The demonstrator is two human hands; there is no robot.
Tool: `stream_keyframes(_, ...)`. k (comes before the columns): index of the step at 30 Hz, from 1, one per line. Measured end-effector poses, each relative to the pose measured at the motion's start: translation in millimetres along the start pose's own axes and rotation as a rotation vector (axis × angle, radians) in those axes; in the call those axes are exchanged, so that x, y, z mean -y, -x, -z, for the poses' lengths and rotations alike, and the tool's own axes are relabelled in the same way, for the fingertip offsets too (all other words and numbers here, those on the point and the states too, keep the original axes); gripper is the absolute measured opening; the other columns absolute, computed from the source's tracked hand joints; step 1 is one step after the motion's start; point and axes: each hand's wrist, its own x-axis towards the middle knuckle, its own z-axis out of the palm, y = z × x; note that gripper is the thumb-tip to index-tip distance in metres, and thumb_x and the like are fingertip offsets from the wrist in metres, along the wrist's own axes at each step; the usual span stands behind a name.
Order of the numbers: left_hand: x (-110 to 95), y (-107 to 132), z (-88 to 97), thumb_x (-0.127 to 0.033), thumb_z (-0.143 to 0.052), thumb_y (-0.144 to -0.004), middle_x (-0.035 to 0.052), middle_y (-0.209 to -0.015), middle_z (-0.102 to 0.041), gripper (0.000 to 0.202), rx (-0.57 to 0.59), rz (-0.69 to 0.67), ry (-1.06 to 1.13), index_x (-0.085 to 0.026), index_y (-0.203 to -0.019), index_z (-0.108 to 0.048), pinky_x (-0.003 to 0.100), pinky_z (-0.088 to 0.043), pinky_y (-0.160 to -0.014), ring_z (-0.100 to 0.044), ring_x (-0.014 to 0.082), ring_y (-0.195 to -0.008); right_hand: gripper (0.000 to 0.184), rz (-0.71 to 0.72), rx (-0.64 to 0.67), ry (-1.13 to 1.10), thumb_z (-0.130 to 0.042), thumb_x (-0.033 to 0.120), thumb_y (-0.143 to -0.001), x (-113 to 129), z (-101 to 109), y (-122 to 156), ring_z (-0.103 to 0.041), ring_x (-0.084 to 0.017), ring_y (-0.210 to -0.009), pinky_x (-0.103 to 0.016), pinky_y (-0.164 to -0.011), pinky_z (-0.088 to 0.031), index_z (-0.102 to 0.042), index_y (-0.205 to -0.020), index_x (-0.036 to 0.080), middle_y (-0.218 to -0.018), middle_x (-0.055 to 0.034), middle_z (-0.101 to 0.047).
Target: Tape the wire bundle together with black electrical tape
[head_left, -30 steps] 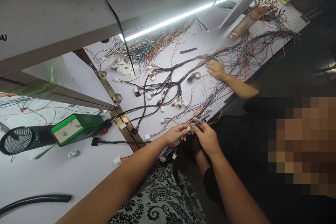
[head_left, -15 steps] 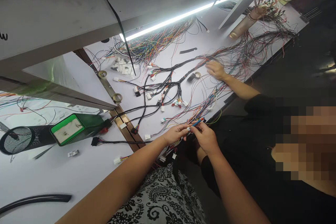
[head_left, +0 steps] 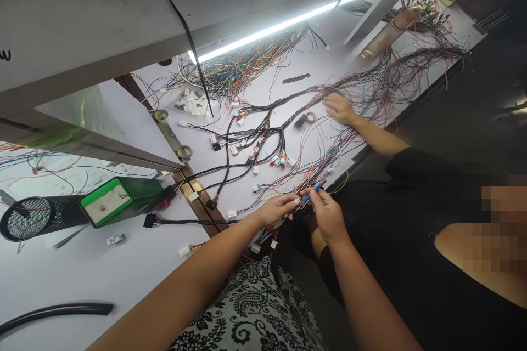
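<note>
My left hand (head_left: 276, 210) is closed, its fingertips pinching a small white connector (head_left: 297, 201) with wires. Beside it, my right hand (head_left: 329, 214) grips a slim blue pen-like tool (head_left: 306, 197) with an orange-red end. The tool's lower end points toward the connector; whether they touch is too small to tell. Loose coloured wires (head_left: 317, 173) lie just beyond both hands. Farther up the table spreads a black-wrapped wire harness (head_left: 281, 127) with several white and black plugs.
A co-worker's hand (head_left: 340, 108) rests on the wires at right. Tape rolls (head_left: 184, 152) sit on a metal rail. A green box (head_left: 106, 203) and a black mesh cup (head_left: 29, 218) lie at left. A lamp tube (head_left: 288, 23) runs under the shelf (head_left: 102, 16).
My right hand and the blue tool have shifted slightly right, away from the connector. My left hand stays nearly in place. The co-worker's body has leaned a little to the right.
</note>
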Motion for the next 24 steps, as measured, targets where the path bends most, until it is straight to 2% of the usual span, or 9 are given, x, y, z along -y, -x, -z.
stream_keyframes(3, 0, 0, -0.2, -0.055, -0.057, -0.084, 0.0006, -0.079, -0.057, 0.051, -0.004, 0.003, 0.005, -0.016, -0.116, -0.06, 0.026, -0.04, -0.066, -0.053, 0.01, -0.061, 0.026, -0.03, -0.04, -0.19, -0.058, 0.04, -0.081, 2, -2, -2, -0.044, -0.01, -0.053, -0.024, -0.048, -0.035, -0.067, -0.092, 0.018, -0.076, -0.0016, -0.065)
stream_keyframes(6, 0, 0, -0.3, -0.055, -0.057, -0.084, 0.0018, -0.083, -0.058, 0.051, -0.004, 0.003, 0.005, -0.016, -0.116, -0.061, 0.026, -0.039, -0.066, -0.052, 0.01, -0.061, 0.023, -0.064, -0.049, -0.358, -0.063, 0.035, -0.078, 5, -5, -2, -0.04, -0.008, -0.051, -0.021, -0.043, -0.028, -0.063, -0.094, 0.018, -0.083, -0.0028, -0.067)
stream_keyframes(11, 2, -1, 0.5, -0.056, -0.058, -0.083, 0.0012, -0.078, -0.059, 0.053, -0.007, 0.004, -0.003, -0.015, -0.117, -0.061, 0.025, -0.039, -0.065, -0.053, 0.0105, -0.061, 0.027, -0.057, -0.001, -0.426, -0.064, 0.04, -0.081, 4, -8, 0, -0.045, -0.008, -0.055, -0.02, -0.047, -0.033, -0.058, -0.099, 0.02, -0.085, -0.0037, -0.068)
stream_keyframes(12, 2, -1, 0.7, -0.056, -0.058, -0.083, 0.0021, -0.081, -0.061, 0.054, -0.008, 0.004, -0.005, -0.015, -0.117, -0.061, 0.026, -0.039, -0.065, -0.053, 0.0103, -0.061, 0.028, -0.046, 0.006, -0.425, -0.063, 0.04, -0.082, 2, -8, 0, -0.046, -0.009, -0.056, -0.02, -0.048, -0.034, -0.057, -0.101, 0.021, -0.086, -0.0034, -0.068)
stream_keyframes(14, 0, -1, 0.9, -0.056, -0.057, -0.083, 0.0066, -0.098, -0.063, 0.052, 0.01, -0.002, -0.003, -0.016, -0.116, -0.061, 0.026, -0.041, -0.066, -0.053, 0.0094, -0.061, 0.029, -0.023, 0.016, -0.413, -0.062, 0.04, -0.084, -2, -9, 0, -0.047, -0.009, -0.058, -0.021, -0.051, -0.036, -0.055, -0.105, 0.022, -0.084, -0.0017, -0.067)
stream_keyframes(17, -5, -1, 0.5, -0.054, -0.055, -0.086, 0.0119, -0.13, -0.052, 0.047, 0.062, -0.035, 0.009, -0.017, -0.113, -0.063, 0.028, -0.044, -0.066, -0.053, 0.0075, -0.061, 0.029, -0.008, 0.038, -0.419, -0.062, 0.038, -0.085, -7, -11, 1, -0.047, -0.009, -0.06, -0.021, -0.054, -0.038, -0.054, -0.109, 0.025, -0.082, 0.001, -0.066)
stream_keyframes(19, -8, 0, 0.0, -0.053, -0.053, -0.087, 0.0124, -0.135, -0.049, 0.045, 0.074, -0.051, 0.006, -0.017, -0.112, -0.063, 0.027, -0.044, -0.066, -0.053, 0.0068, -0.061, 0.029, -0.022, 0.054, -0.448, -0.064, 0.037, -0.084, -7, -12, 2, -0.048, -0.009, -0.061, -0.021, -0.055, -0.038, -0.054, -0.109, 0.026, -0.081, 0.0021, -0.065)
stream_keyframes(24, -8, 0, 0.1, -0.052, -0.051, -0.089, 0.0117, -0.132, -0.051, 0.045, 0.071, -0.041, -0.015, -0.018, -0.115, -0.062, 0.026, -0.044, -0.065, -0.053, 0.0063, -0.061, 0.031, -0.062, 0.076, -0.484, -0.067, 0.037, -0.081, -4, -12, 2, -0.05, -0.009, -0.063, -0.023, -0.06, -0.042, -0.057, -0.108, 0.026, -0.083, 0.0019, -0.064)
